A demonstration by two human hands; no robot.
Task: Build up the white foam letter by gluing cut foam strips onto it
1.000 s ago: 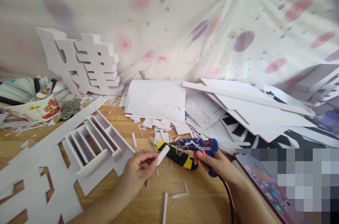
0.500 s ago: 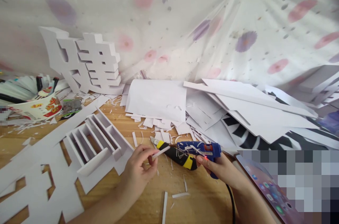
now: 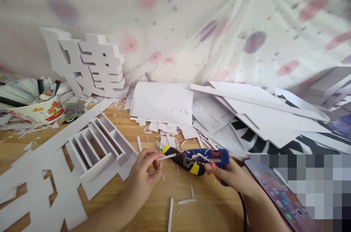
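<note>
Between the thumb and fingers of my left hand (image 3: pixel 146 173) is a thin white foam-board strip (image 3: pixel 167 157). My right hand (image 3: pixel 233 175) is wrapped round a blue hot glue gun (image 3: pixel 207 155) with a red light glowing on it. The gun's nozzle points left and is right by the strip's far end; whether they touch I cannot tell. Beneath them lies a black-and-yellow utility knife (image 3: pixel 186 162) on the wooden table (image 3: pixel 153 210). Left of my left hand is a flat white cut-out (image 3: pixel 63 184) with upright strips (image 3: pixel 94 144) standing on part of it.
A finished-looking white raised character (image 3: pixel 95 65) stands at the back left beside a tub of pens (image 3: pixel 37 109). White board sheets (image 3: pixel 271 111) and scraps (image 3: pixel 170 128) lie at the back. A lit phone or tablet (image 3: pixel 279 195) is at right; a black cord (image 3: pixel 242 206) trails forward.
The strip in my left hand has tipped flatter. The glue gun has shifted slightly right and down, its nozzle still close to the strip's end.
</note>
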